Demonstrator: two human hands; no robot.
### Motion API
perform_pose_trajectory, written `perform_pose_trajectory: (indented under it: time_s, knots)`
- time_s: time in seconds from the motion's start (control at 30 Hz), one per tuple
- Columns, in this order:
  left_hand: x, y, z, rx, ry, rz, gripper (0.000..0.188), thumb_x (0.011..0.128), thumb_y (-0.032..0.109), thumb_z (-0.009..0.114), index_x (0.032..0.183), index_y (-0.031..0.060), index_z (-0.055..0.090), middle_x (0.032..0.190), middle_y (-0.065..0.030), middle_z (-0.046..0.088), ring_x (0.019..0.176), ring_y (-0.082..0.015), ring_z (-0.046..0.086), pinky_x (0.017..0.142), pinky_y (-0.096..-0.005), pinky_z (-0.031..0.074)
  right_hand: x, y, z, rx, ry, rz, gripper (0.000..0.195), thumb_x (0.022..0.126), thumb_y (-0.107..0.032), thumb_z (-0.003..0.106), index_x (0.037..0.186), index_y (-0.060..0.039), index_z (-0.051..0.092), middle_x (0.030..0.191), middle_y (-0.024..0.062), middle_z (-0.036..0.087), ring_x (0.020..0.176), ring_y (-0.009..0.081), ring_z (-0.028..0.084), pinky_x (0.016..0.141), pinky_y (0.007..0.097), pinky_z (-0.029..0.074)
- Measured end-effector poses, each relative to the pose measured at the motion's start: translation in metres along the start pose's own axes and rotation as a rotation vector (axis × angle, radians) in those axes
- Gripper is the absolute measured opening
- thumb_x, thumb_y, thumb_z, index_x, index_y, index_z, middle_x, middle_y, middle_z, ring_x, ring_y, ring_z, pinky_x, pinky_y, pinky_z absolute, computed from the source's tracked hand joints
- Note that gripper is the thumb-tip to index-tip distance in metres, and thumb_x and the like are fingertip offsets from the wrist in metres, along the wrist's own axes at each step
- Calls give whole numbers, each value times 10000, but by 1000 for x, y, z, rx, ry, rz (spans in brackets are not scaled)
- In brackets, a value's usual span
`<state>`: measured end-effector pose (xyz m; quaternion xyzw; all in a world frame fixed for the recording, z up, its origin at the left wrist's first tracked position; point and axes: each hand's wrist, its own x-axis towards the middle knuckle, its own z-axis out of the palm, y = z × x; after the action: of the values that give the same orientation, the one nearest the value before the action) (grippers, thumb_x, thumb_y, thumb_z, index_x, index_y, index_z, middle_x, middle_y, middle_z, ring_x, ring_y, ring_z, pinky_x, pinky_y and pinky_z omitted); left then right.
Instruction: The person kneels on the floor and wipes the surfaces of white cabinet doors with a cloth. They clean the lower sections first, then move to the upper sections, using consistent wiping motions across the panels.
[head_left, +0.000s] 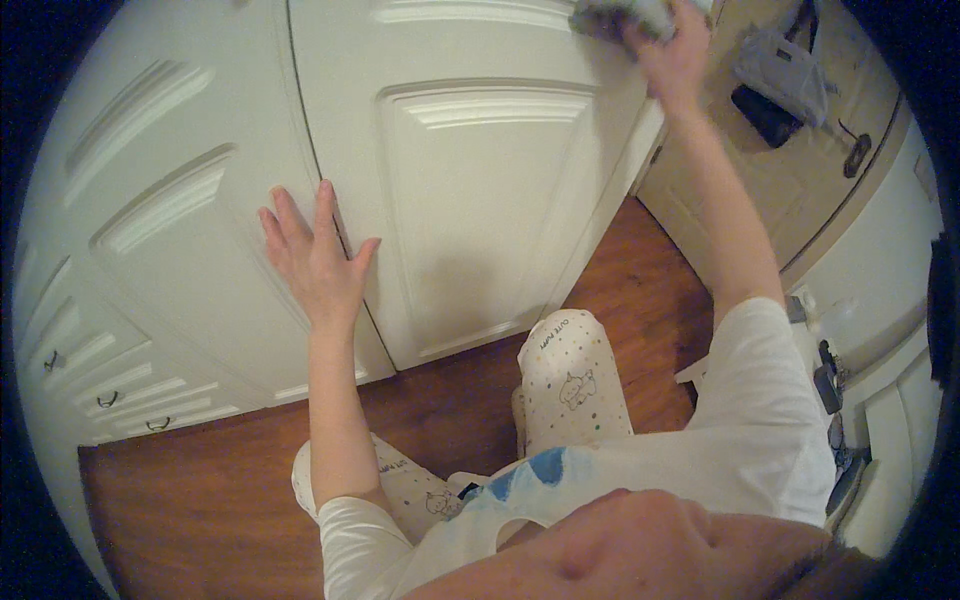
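Note:
Fingers spread, my left hand rests flat across the seam between two white panelled wardrobe doors. Up at the top right, my right hand presses a bunched cloth near the outer edge of the right-hand door. The cloth looks pale with darker greenish patches, and the top of the frame cuts it off. Blur hides how my right fingers close on it. Raised mouldings frame the door panels.
Small dark handles mark drawers at the lower left. A wooden door with a dark lever handle stands at the right, a grey bag hanging there. Below lies reddish-brown wood flooring. My knees are close to the wardrobe.

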<state>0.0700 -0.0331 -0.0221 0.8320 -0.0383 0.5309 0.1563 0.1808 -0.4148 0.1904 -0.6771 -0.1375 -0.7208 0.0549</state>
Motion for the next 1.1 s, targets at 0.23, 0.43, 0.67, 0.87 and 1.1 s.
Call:
perform_pose_trajectory:
  time_s: [0.23, 0.43, 0.67, 0.87, 1.1]
  knots:
    - [1, 2, -2, -7, -20, -29, 913, 581, 241, 865, 1402, 238, 463, 1545, -194, 212, 1402, -459, 177, 1103, -532, 245, -130, -84, -57, 346, -541, -220, 654, 549, -25, 742, 1169, -198, 623, 1199, 134, 528, 1128, 361, 486, 949, 445, 439]
    - [0, 4, 0, -4, -33, -42, 906, 580, 220, 866, 1394, 221, 467, 1549, -190, 196, 1398, -462, 186, 1093, -540, 253, -97, -82, -47, 362, -500, -256, 642, 570, -1, 698, 1164, -233, 630, 1170, 117, 557, 1124, 352, 503, 920, 426, 468]
    - [0, 1, -5, 6, -37, -37, 910, 592, 219, 860, 1405, 219, 451, 1537, -199, 212, 1392, -466, 193, 1091, -537, 257, 48, -77, -10, 342, -19, -100, 501, 709, -41, 708, 1191, -85, 576, 1151, 137, 572, 1097, 328, 522, 952, 422, 419]
    - [0, 0, -4, 23, -62, -36, 898, 604, 231, 850, 1407, 228, 448, 1539, -197, 211, 1391, -467, 194, 1085, -532, 268, -27, -114, -17, 280, -248, -198, 627, 561, -24, 729, 1158, -183, 623, 1136, 110, 568, 1083, 334, 521, 930, 432, 450]
    - [0, 2, 0, 12, -67, -54, 911, 596, 231, 857, 1409, 237, 447, 1553, -179, 190, 1399, -455, 190, 1071, -555, 272, -122, -136, -52, 454, -786, -424, 668, 516, -56, 784, 1142, -231, 633, 1176, 90, 541, 1096, 350, 497, 895, 421, 479]
